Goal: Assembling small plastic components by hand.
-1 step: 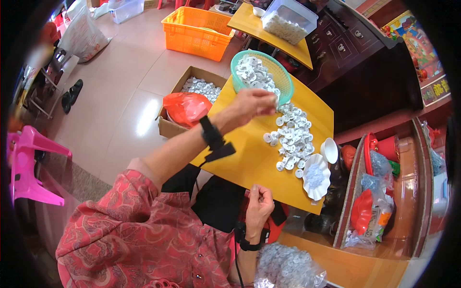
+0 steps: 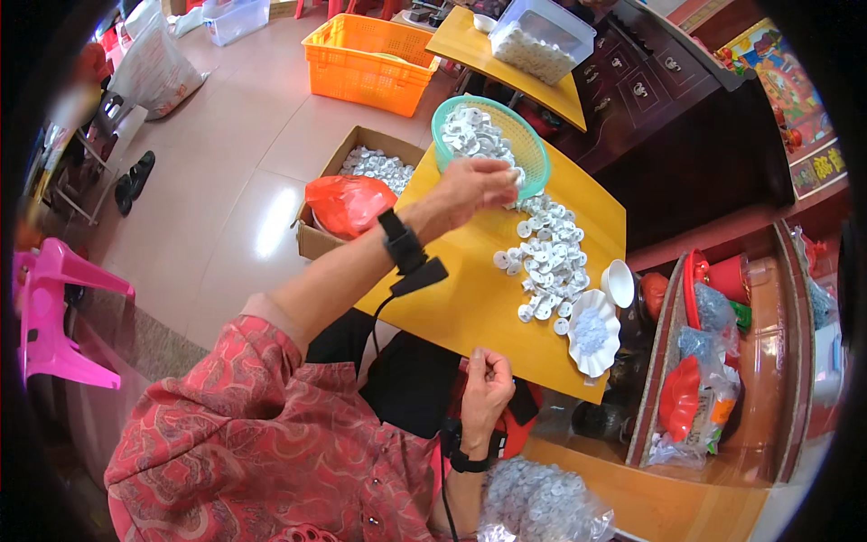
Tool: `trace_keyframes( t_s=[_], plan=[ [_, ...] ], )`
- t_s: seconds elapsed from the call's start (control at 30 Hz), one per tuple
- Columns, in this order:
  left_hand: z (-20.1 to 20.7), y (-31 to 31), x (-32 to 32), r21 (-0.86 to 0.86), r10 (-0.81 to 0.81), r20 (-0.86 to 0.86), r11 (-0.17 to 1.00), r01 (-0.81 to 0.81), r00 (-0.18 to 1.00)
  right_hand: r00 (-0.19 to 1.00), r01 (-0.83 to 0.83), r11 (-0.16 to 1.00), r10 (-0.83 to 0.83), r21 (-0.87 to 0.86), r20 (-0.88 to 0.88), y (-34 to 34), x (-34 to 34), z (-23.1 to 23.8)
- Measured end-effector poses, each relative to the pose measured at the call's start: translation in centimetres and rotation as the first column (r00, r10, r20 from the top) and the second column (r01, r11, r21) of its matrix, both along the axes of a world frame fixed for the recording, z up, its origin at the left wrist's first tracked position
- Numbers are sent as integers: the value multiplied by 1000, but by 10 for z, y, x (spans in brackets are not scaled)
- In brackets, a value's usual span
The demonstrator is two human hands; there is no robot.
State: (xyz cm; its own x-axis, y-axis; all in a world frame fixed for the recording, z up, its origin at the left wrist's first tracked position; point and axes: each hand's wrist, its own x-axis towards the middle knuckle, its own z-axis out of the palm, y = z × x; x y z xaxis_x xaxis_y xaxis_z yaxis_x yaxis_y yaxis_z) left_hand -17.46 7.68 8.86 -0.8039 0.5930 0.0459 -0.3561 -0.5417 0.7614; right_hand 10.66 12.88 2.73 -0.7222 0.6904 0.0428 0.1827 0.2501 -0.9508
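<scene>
My left hand [image 2: 470, 191] reaches across the wooden table to the near rim of a green plastic basket [image 2: 542, 163]. Its fingers are stretched out and loosely apart, and I see nothing held in them. White round plastic pieces [image 2: 474, 134] fill part of the basket, and a loose pile of similar pieces [image 2: 553, 262] spreads beside it on the tabletop. My right hand [image 2: 488, 388] is closed at the table's near edge, thumb against the curled fingers; what it may hold is hidden. A scalloped white dish [image 2: 587, 359] contains small pale blue-white bits, with a white bowl [image 2: 618, 284] beside it.
Left of the table [image 2: 433, 294] stands a cardboard box [image 2: 318, 242] with white pieces and a red bag [image 2: 348, 203]. An orange crate [image 2: 366, 77] sits beyond. A bag of grey-white pieces [image 2: 542, 497] lies near my right forearm. A pink stool [image 2: 68, 312] stands far left.
My left hand has shifted slightly left, and its fingers have straightened and spread near the basket rim. My right hand stays in place.
</scene>
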Motion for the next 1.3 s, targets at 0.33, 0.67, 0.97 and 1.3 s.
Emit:
trace_keyframes(
  t_s=[0.33, 0.67, 0.97, 1.3],
  plan=[
    [-48, -28, 75, -323, 25, -33, 946, -34, 999, 995, 88, 981, -96, 173, 40, 39, 9, 11],
    [-96, -56, 126, -475, -55, -733, 755, -452, 679, 930, 182, 787, -333, 589, 158, 176, 15, 17],
    [-92, -57, 124, -458, -37, -729, 769, -447, 683, 745, 18, 686, -494, 727, 448, 231, -15, 14],
    [-95, -53, 124, -437, -19, -734, 778, -451, 679, 754, 34, 711, -480, 703, 448, 260, -27, -9]
  ],
)
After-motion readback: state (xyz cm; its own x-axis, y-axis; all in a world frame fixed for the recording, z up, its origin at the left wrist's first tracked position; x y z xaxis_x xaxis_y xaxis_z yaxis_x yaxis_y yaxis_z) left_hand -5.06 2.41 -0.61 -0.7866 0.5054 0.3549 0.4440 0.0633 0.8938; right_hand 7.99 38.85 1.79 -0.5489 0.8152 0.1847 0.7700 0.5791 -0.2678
